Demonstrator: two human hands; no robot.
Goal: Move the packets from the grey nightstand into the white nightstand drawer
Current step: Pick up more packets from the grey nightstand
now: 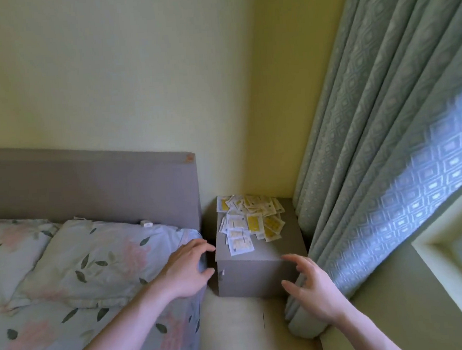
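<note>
Packets (pixel 247 218): a loose heap of white and yellow sachets, overlapping, lying on top of the grey nightstand (pixel 260 274). The heap sits toward the back and the bed side of the top, with a few white ones trailing forward; the front right part of the top is bare. None is in either of my hands.

Grey nightstand: low box wedged in the corner between the bed and the curtain (pixel 385 152), its door shut, a small knob showing at the front left.

Left hand (pixel 188 269): holds nothing. Fingers spread and lightly bent, tips just short of the nightstand's left front edge, over the gap beside the pillow (pixel 94 259). I judge it is placed there to come at the heap from the bed side.

Right hand (pixel 312 289): holds nothing. Fingers apart and arched, hovering in front of the nightstand's right front corner, close to the curtain. I judge the two hands flank the box so that I can sweep the pile together from both sides, since a scattered heap of slippery sachets gathers better in a two-handed scoop.

White nightstand and its drawer: not in view.

Headboard (pixel 90 189): grey, against the wall, left of the nightstand.

Progress, as I judge it: no packet moved yet.
</note>
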